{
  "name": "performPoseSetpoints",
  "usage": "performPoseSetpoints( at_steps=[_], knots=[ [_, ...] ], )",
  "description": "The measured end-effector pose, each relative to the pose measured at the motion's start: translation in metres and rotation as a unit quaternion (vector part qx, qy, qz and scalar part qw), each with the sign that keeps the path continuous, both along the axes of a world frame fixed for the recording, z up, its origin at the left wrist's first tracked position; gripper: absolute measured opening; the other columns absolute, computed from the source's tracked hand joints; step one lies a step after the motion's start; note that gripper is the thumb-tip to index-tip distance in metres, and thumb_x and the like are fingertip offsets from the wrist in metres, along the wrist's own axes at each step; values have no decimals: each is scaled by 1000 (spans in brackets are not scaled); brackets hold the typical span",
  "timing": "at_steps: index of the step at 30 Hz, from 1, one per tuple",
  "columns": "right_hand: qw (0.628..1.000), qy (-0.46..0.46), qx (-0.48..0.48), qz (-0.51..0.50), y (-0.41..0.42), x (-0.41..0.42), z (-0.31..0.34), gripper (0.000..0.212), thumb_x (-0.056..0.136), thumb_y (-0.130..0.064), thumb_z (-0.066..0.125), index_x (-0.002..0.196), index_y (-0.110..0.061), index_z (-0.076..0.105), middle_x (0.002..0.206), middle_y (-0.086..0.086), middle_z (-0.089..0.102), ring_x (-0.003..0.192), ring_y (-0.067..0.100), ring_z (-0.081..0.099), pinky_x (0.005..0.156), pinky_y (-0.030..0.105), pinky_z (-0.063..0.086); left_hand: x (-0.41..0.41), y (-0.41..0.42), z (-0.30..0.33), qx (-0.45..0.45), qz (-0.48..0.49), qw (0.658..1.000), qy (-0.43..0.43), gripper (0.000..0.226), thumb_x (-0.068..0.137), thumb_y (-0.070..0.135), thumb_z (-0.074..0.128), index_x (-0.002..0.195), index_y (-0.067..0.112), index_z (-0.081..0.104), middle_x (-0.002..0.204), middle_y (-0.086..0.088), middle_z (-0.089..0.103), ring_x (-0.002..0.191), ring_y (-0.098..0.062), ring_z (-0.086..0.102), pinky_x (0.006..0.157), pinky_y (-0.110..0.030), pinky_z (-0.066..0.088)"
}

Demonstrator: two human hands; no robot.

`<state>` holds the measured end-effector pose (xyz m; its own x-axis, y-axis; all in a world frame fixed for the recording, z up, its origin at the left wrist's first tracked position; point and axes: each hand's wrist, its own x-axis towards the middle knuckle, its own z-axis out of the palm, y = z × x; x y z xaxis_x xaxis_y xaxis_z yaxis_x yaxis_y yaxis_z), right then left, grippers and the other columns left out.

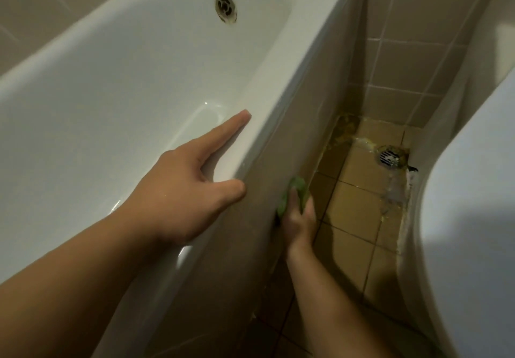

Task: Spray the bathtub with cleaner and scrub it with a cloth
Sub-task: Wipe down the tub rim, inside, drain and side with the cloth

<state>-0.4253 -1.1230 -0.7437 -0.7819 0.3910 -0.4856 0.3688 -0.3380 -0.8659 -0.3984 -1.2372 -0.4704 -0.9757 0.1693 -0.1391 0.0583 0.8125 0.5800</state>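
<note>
**Scrubbing stage: outer tub panel**

Spraying judged complete; no cleaner bottle visible. Right hand fingers curled around soft green cloth, pressed against matte side panel of bathtub. Left hand fingers straight, braced over glossy rounded rim. Remaining: extent unclear; basin glossy. Wet tiled floor alongside.

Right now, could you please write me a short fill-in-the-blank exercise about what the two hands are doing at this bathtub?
1. The right hand presses a cloth of the colour ____ against the tub's outer side panel.
2. The left hand rests on the bathtub's ____ with fingers straight.
3. On the floor tiles, near the toilet, sits a round metal ____.

Missing words: green; rim; drain
</note>
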Motion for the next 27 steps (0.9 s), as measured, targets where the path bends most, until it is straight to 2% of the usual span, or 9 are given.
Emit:
performPoseSetpoints(
  at_steps=[2,5,8,12,14,17,19,23,27],
  knots=[
    [995,92,49,6,1,2,66,64,96,-60,57,151,-27,49,141,0,55,128,21,55,108,38,48,-6,2,0,-8,-1,1000,7,85,67,46,58,134,84,22,146,45,38,99,20,50,88,-8,34],
    [969,205,140,7,2,1,137,58,96,-64,55,147,-38,51,128,-12,48,115,-3,52,91,5,41,-14,5,-1,-29,-5,999,22,86,68,49,58,137,82,20,147,38,42,110,15,49,89,-7,34],
    [964,238,113,-27,2,-9,150,52,98,-55,58,145,-34,55,126,-11,49,112,-5,54,90,7,45,-18,6,-2,-44,-11,999,28,85,70,51,56,138,82,16,143,25,51,114,2,51,90,-10,37],
    [992,115,44,-40,4,-33,72,64,95,-66,56,150,-36,48,141,-12,46,128,11,51,107,36,47,-22,7,-2,-41,-22,999,25,83,71,49,53,135,85,14,143,15,55,121,-11,54,96,-26,43],
    [997,59,-17,-47,5,-38,19,74,90,-70,62,149,-27,51,149,0,52,135,22,51,114,44,43,-26,8,-3,-43,-28,998,20,83,70,49,53,133,86,12,143,12,55,122,-14,55,92,-20,40],
    [994,7,-85,-71,7,-35,-53,22,102,-31,63,124,-28,64,135,9,65,118,22,63,104,40,50,-34,9,-4,-33,-32,999,14,83,67,55,53,132,87,13,144,15,54,126,-15,55,91,-16,36],
    [991,-15,-118,-63,6,-28,-88,22,103,-24,62,123,-34,65,132,4,68,121,24,64,107,47,50,-38,10,-4,-17,-38,999,11,84,61,61,50,132,87,15,146,22,52,130,-14,53,96,-21,37],
    [991,-50,-109,-65,-2,-31,-122,25,100,-33,62,123,-41,67,130,0,69,123,23,63,108,50,50,-48,13,-5,-4,-38,999,5,85,66,52,57,132,87,17,145,22,52,124,-9,55,99,-22,39],
    [990,-22,-91,-105,6,-51,-70,20,105,-18,57,121,-27,66,112,-4,70,122,30,62,91,28,52,-54,17,-3,-5,-36,999,0,85,69,47,57,132,87,16,143,20,52,102,8,48,88,-12,36]
  ],
)
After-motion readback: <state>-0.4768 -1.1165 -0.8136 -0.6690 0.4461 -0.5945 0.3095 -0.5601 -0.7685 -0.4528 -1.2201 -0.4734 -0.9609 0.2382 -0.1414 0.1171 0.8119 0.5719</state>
